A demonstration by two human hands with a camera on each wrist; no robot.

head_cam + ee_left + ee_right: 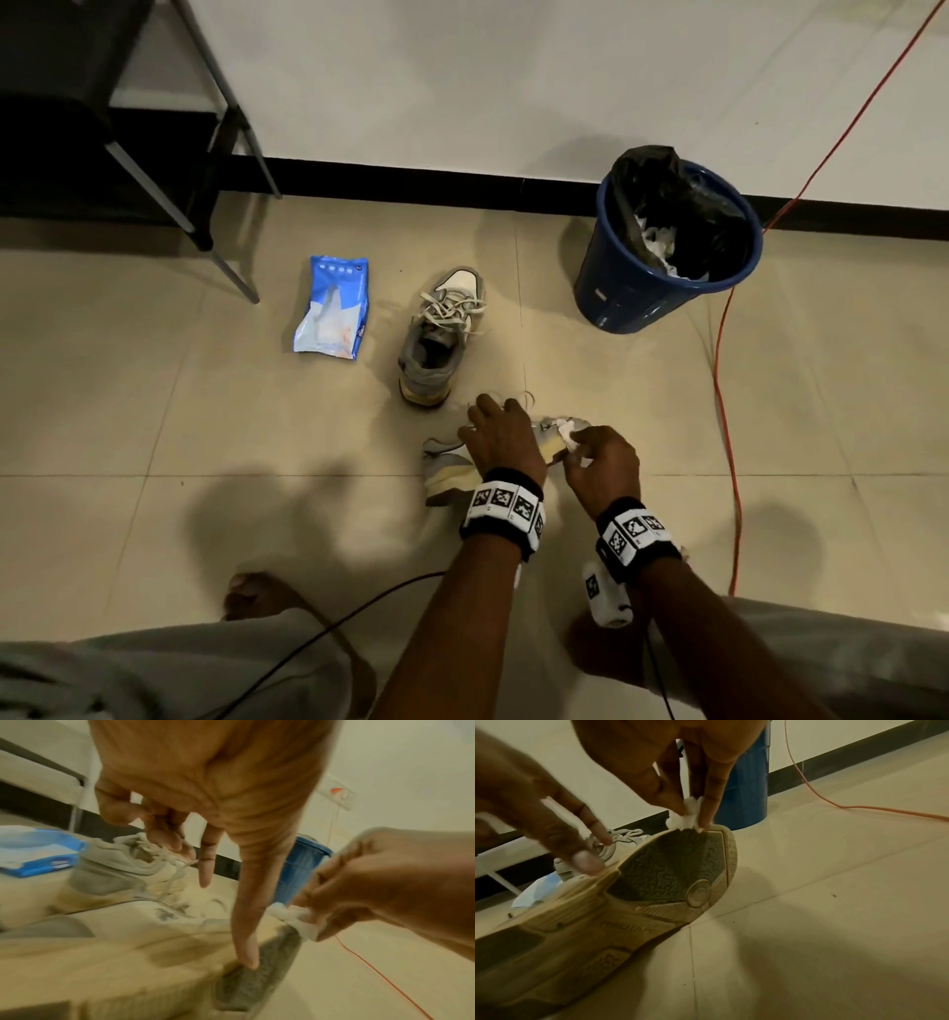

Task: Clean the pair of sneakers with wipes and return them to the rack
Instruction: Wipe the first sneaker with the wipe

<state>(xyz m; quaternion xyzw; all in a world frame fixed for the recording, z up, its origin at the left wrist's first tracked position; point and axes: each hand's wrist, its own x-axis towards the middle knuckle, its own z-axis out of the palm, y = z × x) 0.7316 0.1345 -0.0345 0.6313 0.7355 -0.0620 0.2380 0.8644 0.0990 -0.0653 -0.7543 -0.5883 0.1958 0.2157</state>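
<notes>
Sneakers, two grey-and-cream lace-up trainers, show in the head view: one upright sneaker [440, 334] stands alone on the beige tiled floor [205, 421], and the tipped sneaker [449, 473] lies on its side near the person's knees. The left hand [500, 437] presses down on it with spread fingers, while the right hand [603, 462] pinches one crumpled white wipe [567, 430] at its toe. One blue wipes packet [334, 306] lies just beside the upright shoe, one blue plastic bin [662, 246] with a black liner stands against the wall, and the dark metal rack [102, 128] sits at the far left.

From the left wrist, the straight fingers [246, 923] steady the sole edge without curling round it; the view is blurred.

From the right wrist, the fingertips [706, 815] nip the wad against the toe rim of the patterned sole.

Risks, as I judge them: the shoe is only pressed, not gripped, so a firm scrub could skid or roll it; the small wad could slip from the pinch or shred on the rough tread. One orange cable [724, 360] and one black cable [334, 622] trail across the floor and could snag a wrist.
</notes>
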